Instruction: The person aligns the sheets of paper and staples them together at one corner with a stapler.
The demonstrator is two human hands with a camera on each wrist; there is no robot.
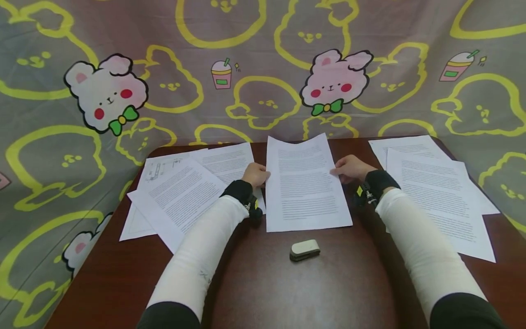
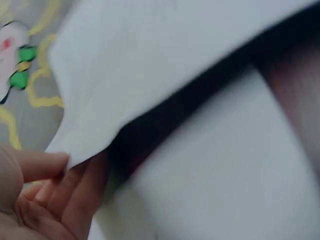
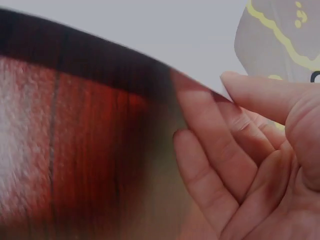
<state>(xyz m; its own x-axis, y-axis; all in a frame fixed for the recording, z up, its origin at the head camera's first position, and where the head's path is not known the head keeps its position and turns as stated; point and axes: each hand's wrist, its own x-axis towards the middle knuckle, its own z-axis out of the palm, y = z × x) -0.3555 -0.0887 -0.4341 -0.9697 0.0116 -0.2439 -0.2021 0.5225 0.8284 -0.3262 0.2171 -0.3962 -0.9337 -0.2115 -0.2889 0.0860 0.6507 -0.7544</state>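
Note:
A printed sheet of paper (image 1: 306, 187) is held up between both hands at the middle of the table, its top edge bowed. My left hand (image 1: 255, 174) pinches its left edge; in the left wrist view the thumb (image 2: 47, 165) lies on the paper's face with fingers behind. On the opposite edge, my right hand (image 1: 350, 168) pinches the same sheet, and the right wrist view shows thumb and fingers (image 3: 215, 135) meeting at its border. Nearer the front lies a small stapler-like object (image 1: 304, 250), pale on top and dark below.
Overlapping printed sheets (image 1: 181, 196) lie on the left of the brown table (image 1: 312, 297), one bearing a line drawing. Another group of printed sheets (image 1: 439, 196) spreads on the right. A patterned cloth (image 1: 263, 59) hangs behind the table.

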